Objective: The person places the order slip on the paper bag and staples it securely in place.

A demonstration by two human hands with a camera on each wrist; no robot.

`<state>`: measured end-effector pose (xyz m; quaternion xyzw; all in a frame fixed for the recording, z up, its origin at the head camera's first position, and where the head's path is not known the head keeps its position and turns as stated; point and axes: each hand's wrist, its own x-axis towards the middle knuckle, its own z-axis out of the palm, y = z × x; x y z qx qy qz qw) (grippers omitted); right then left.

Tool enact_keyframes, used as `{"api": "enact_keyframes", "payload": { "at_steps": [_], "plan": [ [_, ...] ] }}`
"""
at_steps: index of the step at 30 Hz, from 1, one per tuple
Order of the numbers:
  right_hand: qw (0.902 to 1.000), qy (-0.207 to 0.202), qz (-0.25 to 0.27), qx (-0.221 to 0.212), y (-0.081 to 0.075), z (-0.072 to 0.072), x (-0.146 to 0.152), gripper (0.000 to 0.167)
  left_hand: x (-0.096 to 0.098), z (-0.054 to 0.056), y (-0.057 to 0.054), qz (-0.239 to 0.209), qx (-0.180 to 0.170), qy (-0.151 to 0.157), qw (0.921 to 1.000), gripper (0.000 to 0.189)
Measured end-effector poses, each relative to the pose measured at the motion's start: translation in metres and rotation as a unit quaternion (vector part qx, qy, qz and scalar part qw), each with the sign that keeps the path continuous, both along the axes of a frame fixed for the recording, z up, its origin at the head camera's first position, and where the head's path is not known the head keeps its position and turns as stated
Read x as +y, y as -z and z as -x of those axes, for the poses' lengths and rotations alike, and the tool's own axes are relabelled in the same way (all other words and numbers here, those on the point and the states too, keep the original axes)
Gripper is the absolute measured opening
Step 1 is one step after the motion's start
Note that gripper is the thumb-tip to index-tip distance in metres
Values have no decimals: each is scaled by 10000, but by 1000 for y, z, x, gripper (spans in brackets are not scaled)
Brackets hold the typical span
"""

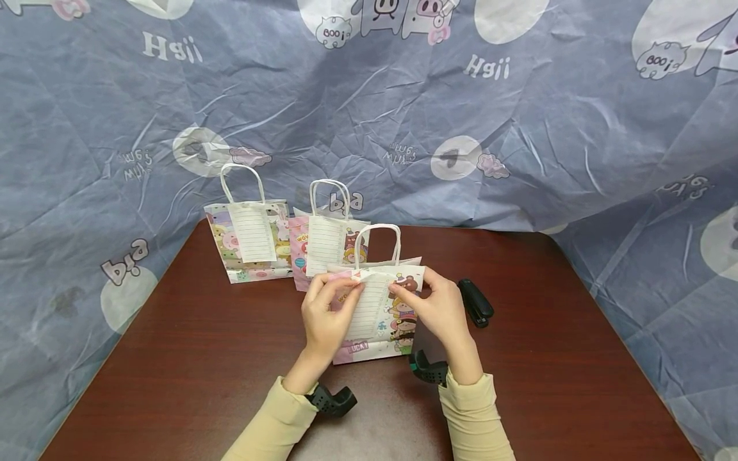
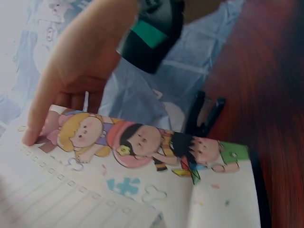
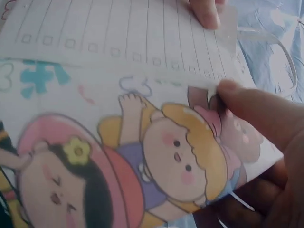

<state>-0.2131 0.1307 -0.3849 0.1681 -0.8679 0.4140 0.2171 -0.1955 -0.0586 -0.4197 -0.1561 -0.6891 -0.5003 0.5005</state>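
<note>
A small paper gift bag (image 1: 406, 330) printed with cartoon children and a bear stands in front of me, its white handles (image 1: 377, 227) upright. A lined checklist sheet (image 1: 369, 310) lies flat against its front, near the top. My left hand (image 1: 324, 317) pinches the bag's upper left edge, thumb over the sheet's top corner. With my right hand (image 1: 444, 314) I grip the upper right edge. In the right wrist view, the right thumb (image 3: 232, 90) presses beside the sheet's edge and the other fingers are behind the bag.
Two more gift bags, one with animals (image 1: 219, 246) and one pink and white (image 1: 300, 256), stand behind to the left with similar sheets on their fronts. A black stapler (image 1: 475, 302) lies right of my right hand on the brown table (image 1: 542, 358). A patterned blue cloth (image 1: 357, 115) hangs behind.
</note>
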Motion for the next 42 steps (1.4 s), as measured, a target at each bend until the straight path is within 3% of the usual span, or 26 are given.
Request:
{"api": "enact_keyframes", "payload": {
  "at_steps": [5, 9, 12, 17, 23, 30, 32, 35, 39, 42],
  "plan": [
    [9988, 160, 149, 440, 3, 2, -3, 39, 0, -1, 3, 159, -27, -382, 9991, 49],
    [9982, 137, 467, 354, 4, 2, -5, 64, -1, -2, 4, 102, -144, -317, 9993, 71],
    [9989, 119, 361, 277, 4, 1, -6, 80, -3, -1, 4, 77, -269, -291, 9992, 77],
    [9993, -66, 20, 355, 3, 0, -5, 55, -6, 0, 2, -81, -589, -199, 9980, 70],
    [9983, -204, 104, 530, 2, -1, -4, 30, -8, -1, 0, -337, -891, -155, 9953, 63],
    [9955, -179, 30, 926, 1, 0, -3, 22, -9, 1, 0, -192, -556, -657, 9961, 60],
    [9943, -228, 9, 1042, 1, 0, -2, 20, -9, 1, -1, -208, -477, -601, 9968, 58],
    [9920, -397, -14, 1200, 1, 0, -3, 19, -8, -1, -6, -344, -414, -268, 9982, 56],
    [9901, -534, -39, 1298, 2, 0, -6, 21, -4, -11, -21, -512, -410, 55, 9978, 56],
    [9902, -429, -87, 1329, 3, 0, -9, 23, -3, -16, -29, -566, -452, 116, 9973, 56]
  ]
}}
